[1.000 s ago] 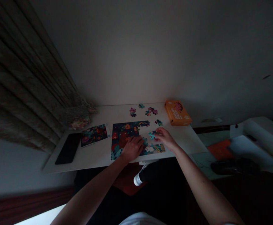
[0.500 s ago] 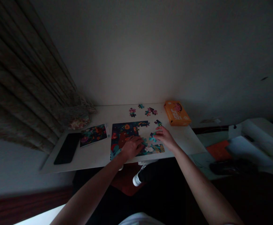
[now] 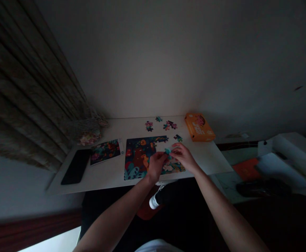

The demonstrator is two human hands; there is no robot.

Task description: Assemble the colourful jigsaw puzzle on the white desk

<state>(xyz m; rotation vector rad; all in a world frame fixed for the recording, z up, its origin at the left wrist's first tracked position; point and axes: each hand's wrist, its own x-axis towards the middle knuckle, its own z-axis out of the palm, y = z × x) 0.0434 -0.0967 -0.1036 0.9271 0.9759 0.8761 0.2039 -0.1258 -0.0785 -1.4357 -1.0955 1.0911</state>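
Between my two hands is a teal puzzle piece [image 3: 168,151], held just above the right part of a partly assembled jigsaw puzzle [image 3: 135,154]. My left hand [image 3: 157,165] pinches it from the left and my right hand [image 3: 183,156] from the right, fingers closed. The fingertips hide some of the piece. A white rabbit and leaves show on the puzzle's lower right. Loose puzzle pieces [image 3: 170,125] lie beyond the puzzle, with one dark green puzzle piece [image 3: 178,138] close behind my right hand.
An orange box [image 3: 199,127] sits at the table's back right. Left of the puzzle lie a picture sheet [image 3: 107,151] and a black tablet-like slab [image 3: 76,166]. A clear bag [image 3: 88,136] is by the curtain [image 3: 29,84]. The white table's [image 3: 110,175] front edge is near my forearms.
My left hand has lifted off the puzzle and moved right to take hold of the teal piece. My right hand has brought that piece slightly left.
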